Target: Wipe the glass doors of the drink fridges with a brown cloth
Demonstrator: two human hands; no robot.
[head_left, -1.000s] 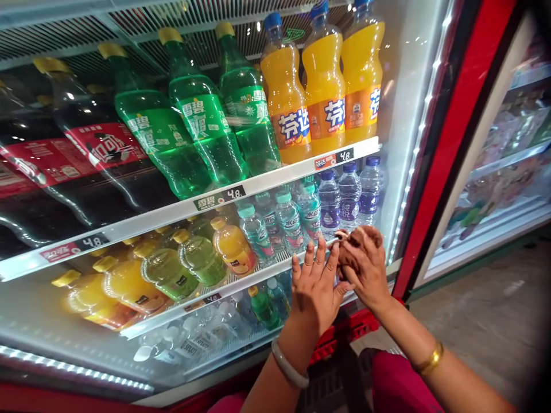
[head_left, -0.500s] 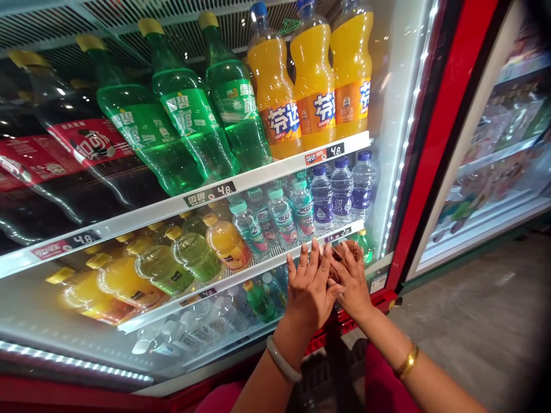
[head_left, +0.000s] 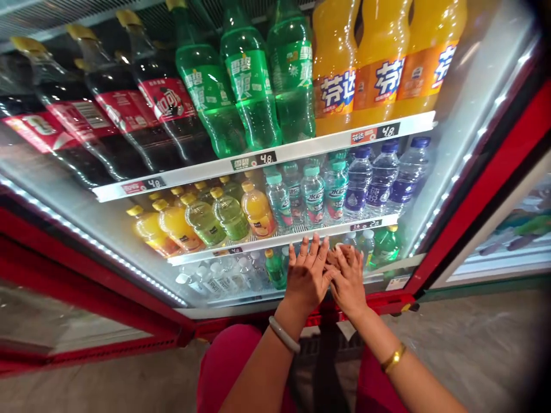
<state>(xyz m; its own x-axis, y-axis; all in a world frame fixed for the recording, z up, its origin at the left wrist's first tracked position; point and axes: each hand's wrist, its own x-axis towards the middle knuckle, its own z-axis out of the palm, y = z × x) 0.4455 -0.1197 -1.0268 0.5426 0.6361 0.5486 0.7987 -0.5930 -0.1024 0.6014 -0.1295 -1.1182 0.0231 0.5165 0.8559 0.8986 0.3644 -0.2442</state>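
My left hand point(head_left: 306, 275) is raised before the lower shelves of a lit drinks fridge, back toward me, fingers stretched and apart. Close beside it, my right hand point(head_left: 348, 281) has its fingers spread too, the thumbs meeting or overlapping. Between the hands, partly behind the right fingers, shows a brown patch point(head_left: 333, 256); I cannot tell what it is. Beyond the fingertips runs the white edge of the middle shelf point(head_left: 284, 241). Nearest above stand small bottles with teal caps point(head_left: 313, 195) and water bottles with purple labels point(head_left: 358, 182). Whether the hands touch anything in front is unclear.
Upper shelf: cola bottles point(head_left: 163, 109), green soda bottles point(head_left: 247, 86) and orange soda bottles point(head_left: 336, 74). Juice bottles point(head_left: 200, 221) stand at middle left; clear bottles point(head_left: 224, 275) lie below. A red frame point(head_left: 486, 172) edges the right side. My knees point(head_left: 232, 367) are below, over grey floor point(head_left: 482, 344).
The view has shifted, so more of the fridge's left side and its red frame shows. Both hands stay together with spread fingers, and less of the brown patch is visible.
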